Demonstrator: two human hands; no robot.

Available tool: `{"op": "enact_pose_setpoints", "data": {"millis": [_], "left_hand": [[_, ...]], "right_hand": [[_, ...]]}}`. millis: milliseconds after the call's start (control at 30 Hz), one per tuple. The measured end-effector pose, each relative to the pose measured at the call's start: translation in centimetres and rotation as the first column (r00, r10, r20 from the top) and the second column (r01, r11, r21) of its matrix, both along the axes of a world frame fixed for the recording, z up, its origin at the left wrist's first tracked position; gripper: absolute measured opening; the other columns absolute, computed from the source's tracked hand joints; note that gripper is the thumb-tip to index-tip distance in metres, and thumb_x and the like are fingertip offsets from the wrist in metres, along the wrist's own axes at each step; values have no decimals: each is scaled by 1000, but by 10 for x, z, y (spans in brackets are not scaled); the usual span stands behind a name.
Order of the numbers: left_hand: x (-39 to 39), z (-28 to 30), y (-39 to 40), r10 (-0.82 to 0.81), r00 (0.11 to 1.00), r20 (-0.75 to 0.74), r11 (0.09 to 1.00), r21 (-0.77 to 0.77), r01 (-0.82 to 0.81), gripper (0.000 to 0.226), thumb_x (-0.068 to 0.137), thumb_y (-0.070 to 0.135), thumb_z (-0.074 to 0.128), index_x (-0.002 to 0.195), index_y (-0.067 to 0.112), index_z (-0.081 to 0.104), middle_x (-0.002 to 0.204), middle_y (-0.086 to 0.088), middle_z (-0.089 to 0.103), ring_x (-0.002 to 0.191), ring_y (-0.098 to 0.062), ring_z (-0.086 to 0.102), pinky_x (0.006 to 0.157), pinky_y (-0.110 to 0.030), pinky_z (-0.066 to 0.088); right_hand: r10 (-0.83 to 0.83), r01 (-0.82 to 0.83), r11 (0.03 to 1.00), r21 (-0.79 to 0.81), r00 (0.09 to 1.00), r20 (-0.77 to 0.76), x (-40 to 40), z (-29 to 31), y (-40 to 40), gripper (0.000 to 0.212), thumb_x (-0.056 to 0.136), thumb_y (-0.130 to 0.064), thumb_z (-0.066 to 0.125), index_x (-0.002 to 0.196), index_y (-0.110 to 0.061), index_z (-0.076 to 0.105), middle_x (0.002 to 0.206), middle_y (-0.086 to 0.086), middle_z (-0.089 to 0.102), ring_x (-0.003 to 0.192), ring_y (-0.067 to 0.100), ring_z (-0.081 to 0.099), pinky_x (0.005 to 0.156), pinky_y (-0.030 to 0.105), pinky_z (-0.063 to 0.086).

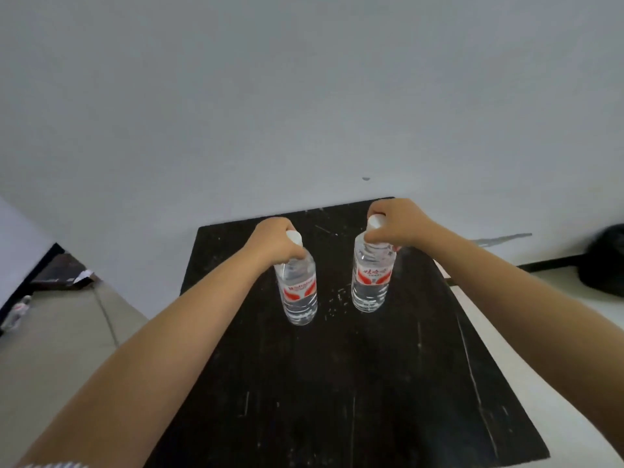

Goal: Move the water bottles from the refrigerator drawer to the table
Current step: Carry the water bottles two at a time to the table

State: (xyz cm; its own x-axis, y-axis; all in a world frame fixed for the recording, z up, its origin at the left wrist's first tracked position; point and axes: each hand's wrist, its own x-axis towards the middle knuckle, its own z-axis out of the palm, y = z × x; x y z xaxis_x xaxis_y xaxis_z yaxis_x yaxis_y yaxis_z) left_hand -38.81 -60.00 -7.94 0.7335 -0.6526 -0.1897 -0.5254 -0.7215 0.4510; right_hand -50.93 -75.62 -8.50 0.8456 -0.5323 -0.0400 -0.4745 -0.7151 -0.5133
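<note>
Head-worn wide view, facing down, close over table (354,383)

this looks like a plain room in a home or a spare utility space, sparsely furnished. a bare pale wall (304,96) fills the far side, marked only by a small dark spot (366,179). against it stands a black surface (354,383), scratched and scuffed with white marks. to the left lies a beige tiled floor (60,332) with a dark skirting strip (30,275) and a small bottle (18,312) lying on it. at far right a black bag-like shape (604,261) sits on a pale floor. what kind of room exactly cannot be told.
</note>
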Motion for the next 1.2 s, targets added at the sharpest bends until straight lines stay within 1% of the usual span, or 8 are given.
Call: {"op": "enact_pose_setpoints", "data": {"millis": [167, 267, 400, 567, 767, 867, 967, 1200], "left_hand": [[34, -3, -80, -26, 1000, 0, 1000, -17, 26, 38, 78, 14, 72, 112, 5, 58, 102, -7, 52, 92, -19, 49, 82, -31, 48], [56, -7, -128, -15, 1000, -10, 999, -36, 15, 38, 78, 13, 71, 114, 5, 58, 101, -8, 52, 91, -19, 49, 77, -28, 46], [85, -15, -186, -8, 1000, 9, 998, -67, 8, 37, 78, 14, 71, 112, 5, 59, 114, -12, 59, 96, -21, 53, 76, -26, 43], [121, -30, -250, -9, 1000, 3, 997, -73, 9, 37, 79, 14, 70, 113, 6, 59, 119, -11, 59, 111, -27, 56, 88, -33, 49], [169, -59, -305, -12, 997, -70, 995, -98, 5, 38, 79, 11, 68, 116, 6, 58, 123, -11, 57, 113, -27, 55, 88, -31, 47], [192, -82, -327, -58, 995, -80, 994, -97, 50, 35, 78, 12, 69, 111, 5, 60, 121, -11, 58, 112, -27, 55, 86, -31, 47], [207, -97, -346, -74, 994, -81, 992, -112, 65, 35, 77, 11, 71, 110, 5, 62, 120, -11, 60, 111, -27, 56, 88, -33, 47], [222, -105, -388, -126, 991, -45, 984, -136, 119, 35, 78, 12, 70, 111, 5, 62, 120, -12, 60, 111, -27, 57, 87, -33, 47]], "right_hand": [[-18, 16, 999, -39, 999, -35, 35, 4, -70, 38, 82, -19, 63, 117, -6, 58, 119, 14, 61, 96, 26, 58, 76, 32, 50], [-12, 8, 997, -72, 998, -66, 61, 0, -116, 41, 80, -20, 64, 118, -7, 58, 121, 13, 60, 110, 29, 57, 84, 33, 48], [-66, 62, 996, -64, 996, -66, 96, -11, -173, 43, 79, -19, 64, 120, -8, 58, 123, 11, 59, 113, 28, 56, 87, 33, 47], [-115, 112, 993, -46, 991, -69, 138, -30, -228, 41, 79, -20, 64, 118, -8, 60, 122, 15, 57, 114, 29, 54, 90, 32, 44], [-158, 158, 987, -9, 983, -96, 183, -57, -283, 35, 79, -12, 62, 114, -9, 63, 110, 14, 55, 112, 29, 53, 74, 24, 33], [-152, 151, 988, -14, 982, -113, 202, -74, -306, 35, 79, -12, 63, 114, -9, 63, 116, 15, 56, 111, 28, 53, 68, 22, 33], [-166, 164, 986, -24, 980, -106, 216, -87, -326, 35, 79, -13, 64, 114, -9, 63, 118, 16, 58, 111, 28, 53, 75, 23, 32], [-186, 186, 982, -20, 981, -60, 240, -98, -354, 36, 76, -11, 66, 112, -7, 64, 118, 16, 60, 109, 29, 55, 75, 24, 35]]}}
